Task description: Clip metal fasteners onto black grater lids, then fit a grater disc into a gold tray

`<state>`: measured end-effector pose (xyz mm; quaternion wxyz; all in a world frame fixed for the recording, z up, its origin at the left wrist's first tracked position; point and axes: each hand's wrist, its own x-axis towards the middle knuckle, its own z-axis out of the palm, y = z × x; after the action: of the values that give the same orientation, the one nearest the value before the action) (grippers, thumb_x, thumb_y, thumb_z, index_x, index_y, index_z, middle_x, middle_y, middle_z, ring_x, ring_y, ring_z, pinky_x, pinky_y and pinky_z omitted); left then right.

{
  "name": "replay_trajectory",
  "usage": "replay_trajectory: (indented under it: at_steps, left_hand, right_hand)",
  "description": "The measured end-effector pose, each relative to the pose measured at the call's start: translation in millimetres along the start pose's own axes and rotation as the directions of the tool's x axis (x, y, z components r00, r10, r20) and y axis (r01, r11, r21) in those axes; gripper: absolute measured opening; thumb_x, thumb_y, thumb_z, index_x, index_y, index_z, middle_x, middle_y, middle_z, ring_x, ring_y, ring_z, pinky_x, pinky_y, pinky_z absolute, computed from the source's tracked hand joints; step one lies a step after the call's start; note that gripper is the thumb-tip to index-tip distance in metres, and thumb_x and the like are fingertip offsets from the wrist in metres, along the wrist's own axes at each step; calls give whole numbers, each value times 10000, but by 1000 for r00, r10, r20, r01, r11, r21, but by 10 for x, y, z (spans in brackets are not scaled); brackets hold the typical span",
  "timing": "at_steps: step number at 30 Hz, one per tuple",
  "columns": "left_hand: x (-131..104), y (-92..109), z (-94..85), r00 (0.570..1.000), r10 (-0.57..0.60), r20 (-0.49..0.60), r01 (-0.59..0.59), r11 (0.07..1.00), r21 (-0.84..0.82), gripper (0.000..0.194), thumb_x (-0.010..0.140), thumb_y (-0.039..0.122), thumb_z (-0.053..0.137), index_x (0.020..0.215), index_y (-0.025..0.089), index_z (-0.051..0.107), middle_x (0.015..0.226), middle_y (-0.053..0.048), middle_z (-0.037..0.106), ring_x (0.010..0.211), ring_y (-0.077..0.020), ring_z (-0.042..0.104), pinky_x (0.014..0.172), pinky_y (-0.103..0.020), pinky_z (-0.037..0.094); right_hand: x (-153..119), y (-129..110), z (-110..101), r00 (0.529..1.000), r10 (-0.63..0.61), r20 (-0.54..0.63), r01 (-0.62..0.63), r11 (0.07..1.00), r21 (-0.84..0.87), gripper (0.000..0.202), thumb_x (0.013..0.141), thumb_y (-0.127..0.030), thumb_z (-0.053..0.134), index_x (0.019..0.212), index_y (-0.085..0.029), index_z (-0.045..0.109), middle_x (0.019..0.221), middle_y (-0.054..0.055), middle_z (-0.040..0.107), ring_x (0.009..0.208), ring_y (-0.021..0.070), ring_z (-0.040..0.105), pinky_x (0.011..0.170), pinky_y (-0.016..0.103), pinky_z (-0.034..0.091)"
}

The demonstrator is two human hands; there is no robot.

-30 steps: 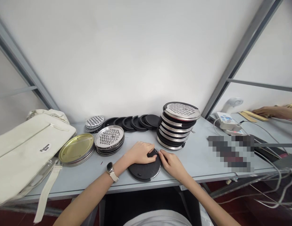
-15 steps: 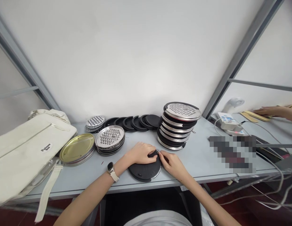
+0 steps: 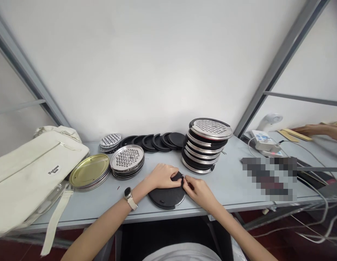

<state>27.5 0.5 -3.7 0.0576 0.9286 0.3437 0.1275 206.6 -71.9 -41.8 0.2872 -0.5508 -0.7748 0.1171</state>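
Note:
A round black disc (image 3: 165, 200) with a shiny metal edge lies near the front of the table. My left hand (image 3: 163, 177) is closed over its far side, with the thumb pressed across the top. At the disc's far right edge, my right hand (image 3: 198, 189) pinches a small metal ring (image 3: 183, 176) between thumb and fingertips. Just beyond my hands stands a tall stack of round graters with black rims (image 3: 210, 128). Left of my left hand is a lower stack of round metal grater plates (image 3: 127, 158). What lies beneath the disc is hidden.
Black discs (image 3: 149, 143) overlap in a row along the wall. Gold-coloured round plates (image 3: 90, 170) are stacked beside a cream bag (image 3: 29, 177) at left. Small grater plates (image 3: 110, 140) sit behind. To the right are a white box (image 3: 262, 139), cables and another person's hand (image 3: 307, 129).
My right thumb and fingertips have shifted slightly at the metal ring, closer against the disc's edge. My left hand and the disc have barely moved.

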Motion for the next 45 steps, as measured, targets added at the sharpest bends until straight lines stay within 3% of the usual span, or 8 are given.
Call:
replay_trajectory:
  at_steps: [8, 16, 21, 25, 45]
  left_hand:
    - [6, -33, -11, 997, 73, -2, -73, 997, 31, 234, 841, 381, 541, 709, 192, 582, 675, 4, 629, 577, -133, 525, 520, -280, 237]
    - [-1, -49, -16, 975, 221, 5, -221, 974, 56, 189, 890, 316, 487, 797, 194, 596, 775, -5, 653, 674, -146, 582, 568, -271, 300]
    - [-11, -29, -6, 961, 275, 13, -276, 960, 53, 164, 874, 311, 515, 805, 195, 608, 779, -5, 653, 677, -143, 586, 569, -270, 318]
    - [-16, -24, 4, 961, 275, 9, -276, 960, 49, 167, 864, 312, 520, 783, 195, 605, 769, -3, 652, 675, -143, 588, 567, -272, 321]
    - [-19, -5, -20, 971, 240, 12, -240, 970, 31, 180, 856, 310, 523, 736, 190, 583, 754, -3, 652, 656, -135, 578, 554, -269, 300]
  right_hand:
    - [-15, -7, 22, 1000, -28, 6, 28, 999, -18, 288, 959, -280, 346, 697, -216, 446, 551, -21, 510, 472, 130, 455, 511, 242, 274]
    - [18, 20, 8, 994, 32, -108, -27, 998, 51, 260, 985, -314, 314, 770, -225, 428, 601, -22, 506, 515, 144, 492, 539, 239, 323]
    - [34, 27, 13, 998, 22, -66, -21, 1000, 2, 262, 983, -296, 320, 766, -224, 448, 618, -6, 557, 539, 159, 544, 544, 248, 322]
    - [28, 23, 9, 1000, 2, -16, -3, 999, -40, 273, 984, -286, 317, 764, -221, 464, 642, 11, 599, 581, 179, 591, 550, 258, 315]
    - [10, 68, 4, 1000, -27, -1, 27, 998, -60, 297, 982, -272, 309, 737, -219, 468, 599, 4, 561, 529, 164, 554, 534, 264, 305]
